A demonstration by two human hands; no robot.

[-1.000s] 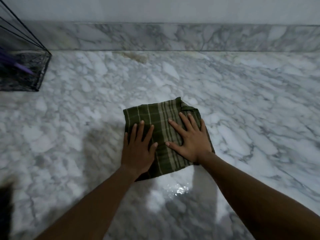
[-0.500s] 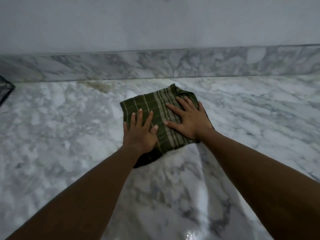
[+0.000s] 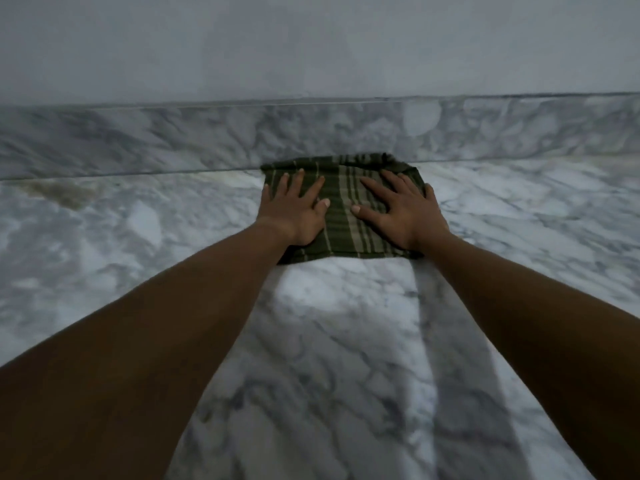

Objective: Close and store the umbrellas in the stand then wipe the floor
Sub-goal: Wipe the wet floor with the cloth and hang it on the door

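Cloth [image 3: 341, 206]: green, pale plaid stripes, folded into a rough square, flat on the floor, far edge bunched up right against the skirting
Cloth spot: middle of the scene, at the far end of the floor where it meets the wall
Floor [image 3: 329, 341]: white and grey marble, lots of veining, pretty blurry toward the near edge
Left hand [image 3: 294, 211]: palm down on the left half of the cloth, fingers spread and pointing far, thumb out toward the right, not gripping anything, just pressed flat
Right hand [image 3: 401, 209]: same deal on the right half, palm down, fingers fanned wide, thumb pointing left, little finger hanging off the right edge of the cloth
Hands together: side by side, thumbs near each other but apart, strip of striped cloth showing between them
Arms: both bare, stretched out straight from the near corners toward the cloth
Skirting [image 3: 173, 140]: marble band along the foot of the wall, same stone as the floor
Wall [image 3: 311, 46]: plain pale grey above the skirting
Stain [image 3: 59, 194]: brownish smudge on the floor, far left, close to the skirting, well apart from the cloth
Shadows: dark bands on the floor under and beside the arms
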